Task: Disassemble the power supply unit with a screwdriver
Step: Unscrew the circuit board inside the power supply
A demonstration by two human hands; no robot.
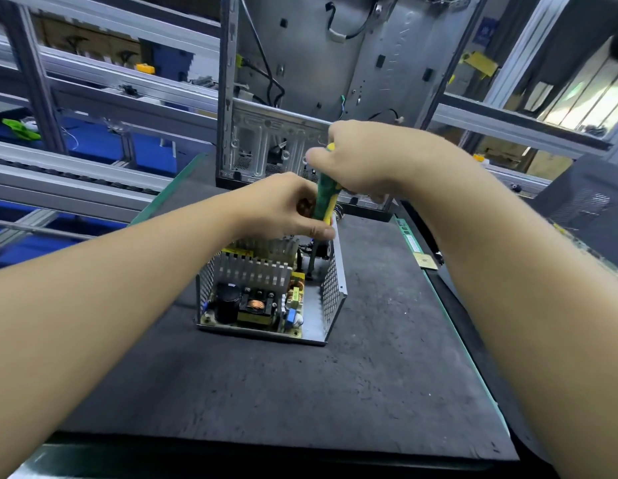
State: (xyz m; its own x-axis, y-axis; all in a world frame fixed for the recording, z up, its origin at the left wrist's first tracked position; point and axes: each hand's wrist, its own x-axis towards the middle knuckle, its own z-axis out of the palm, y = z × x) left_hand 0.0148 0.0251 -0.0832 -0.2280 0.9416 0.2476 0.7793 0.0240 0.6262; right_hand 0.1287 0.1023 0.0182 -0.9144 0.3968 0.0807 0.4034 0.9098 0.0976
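Note:
The power supply unit point(330, 299) stands open-topped on the dark mat, its perforated metal walls around a circuit board point(255, 305) with a black capacitor, copper coils and a finned heat sink. A green-and-yellow screwdriver point(324, 202) points almost straight down into the far right corner of the unit. My right hand point(366, 157) grips the top of its handle. My left hand point(283, 207) pinches the lower part of the handle just above the unit. The screwdriver's tip is hidden among the parts.
An empty grey computer case point(335, 63) stands upright right behind the unit. A memory stick point(409, 236) and a small chip point(426, 261) lie at the mat's right edge. A black mesh panel point(583, 202) sits at right. Aluminium shelving with blue bins runs along the left.

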